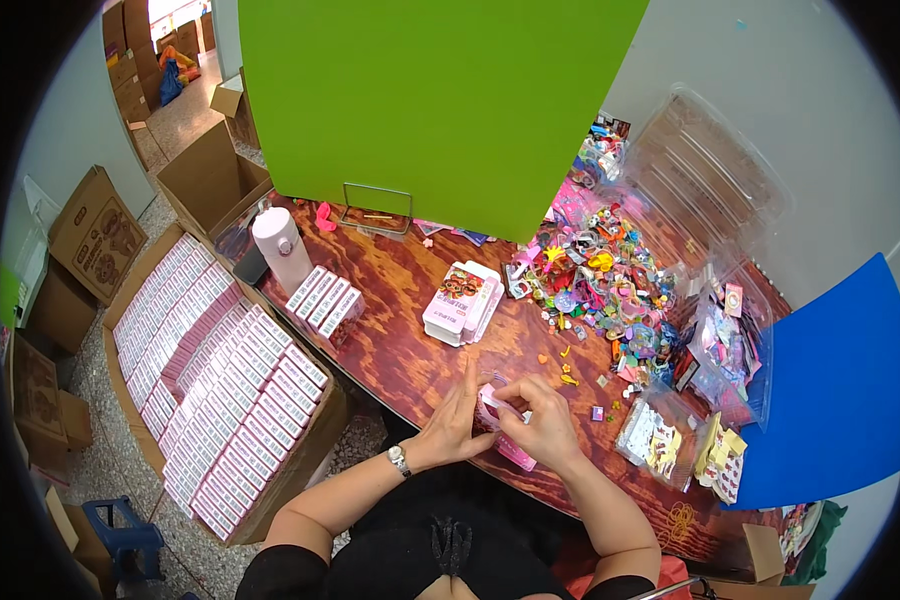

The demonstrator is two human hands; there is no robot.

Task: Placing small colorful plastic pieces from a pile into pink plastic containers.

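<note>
One pink carton mid-handling, many already boxed

Both hands work on a small pink cardboard carton (488,402) at the near edge of the reddish-brown wood-grain table (390,345). Left hand (450,430): fingers straight, close together, steadying the carton's left side. Right hand (542,420): thumb and fingertips narrowed in a pinch at the carton's mouth; flap or insert, cannot tell. Pink dotted panel (516,456) below the right hand; same carton or not, unclear.

Progress, judged: mostly done for this batch. Large brown cardboard box (320,430) at left holds long rows of white-and-pink cartons, with a lower-lying section mid-box. Three upright pink-and-white cartons (326,302) stand by the pale pink bottle (282,250), apparently finished. Left over: this carton, likely the white-and-pink carton stack (460,305) ahead. Multicoloured plastic trinket heap (620,275) remains large.
</note>
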